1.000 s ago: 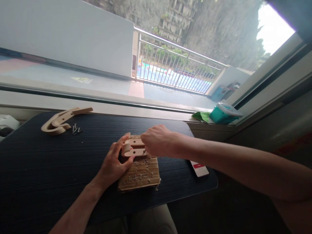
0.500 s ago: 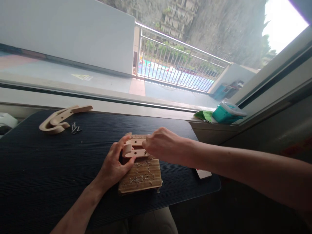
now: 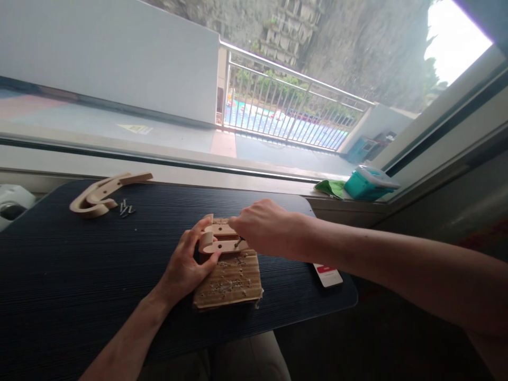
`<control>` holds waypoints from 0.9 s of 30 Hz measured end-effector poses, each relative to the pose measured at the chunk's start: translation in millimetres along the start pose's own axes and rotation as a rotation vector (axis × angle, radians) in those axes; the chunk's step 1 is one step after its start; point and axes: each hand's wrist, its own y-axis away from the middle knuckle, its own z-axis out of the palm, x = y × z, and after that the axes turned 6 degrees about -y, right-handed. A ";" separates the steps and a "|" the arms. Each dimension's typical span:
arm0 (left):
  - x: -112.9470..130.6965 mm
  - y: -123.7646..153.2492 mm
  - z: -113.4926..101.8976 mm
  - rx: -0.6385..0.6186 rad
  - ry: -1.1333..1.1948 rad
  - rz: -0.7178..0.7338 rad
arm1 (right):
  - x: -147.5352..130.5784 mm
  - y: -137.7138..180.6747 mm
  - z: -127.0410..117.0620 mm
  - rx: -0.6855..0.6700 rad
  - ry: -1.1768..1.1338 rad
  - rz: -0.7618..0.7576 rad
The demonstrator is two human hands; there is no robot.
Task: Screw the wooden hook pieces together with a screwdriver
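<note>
My left hand (image 3: 184,264) grips the curved end of a pale wooden hook piece (image 3: 226,247), its thumb along the near side and fingers on the far side. The piece has two bars with dark screw holes and lies on a layered cardboard block (image 3: 230,283) dotted with small holes. Over the bars' right end is my right hand (image 3: 262,227), closed, with its fingertips turned away from view. Below it a short dark metal shaft (image 3: 238,242) slants at the near bar's right hole; whether the hand holds it I cannot tell.
Another pair of curved wooden hooks (image 3: 95,198) lies at the back left of the dark table (image 3: 79,280), beside several loose screws (image 3: 126,209). A phone (image 3: 328,275) rests near the right edge. On the sill are a green cloth (image 3: 330,188) and a teal box (image 3: 369,183).
My right hand has shifted slightly up and left over the wooden piece, and the dark shaft now shows below it. More of the phone is uncovered. My left hand keeps its grip.
</note>
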 end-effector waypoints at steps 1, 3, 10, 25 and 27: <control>-0.2 0.0 0.0 -0.003 0.001 -0.002 | 0.0 1.5 -0.3 0.005 0.035 -0.041; -0.4 -0.2 0.1 0.001 -0.008 -0.005 | 1.3 1.8 3.0 0.026 0.076 -0.127; -0.3 -0.3 0.2 0.000 -0.025 -0.005 | 5.8 -7.1 19.3 0.045 0.061 -0.174; 2.1 -0.5 -1.0 0.004 -0.032 -0.003 | 0.4 -5.7 4.4 -0.025 -0.001 0.017; 1.9 -0.4 -0.6 0.002 -0.026 -0.010 | -2.0 0.5 1.3 -0.013 0.046 -0.057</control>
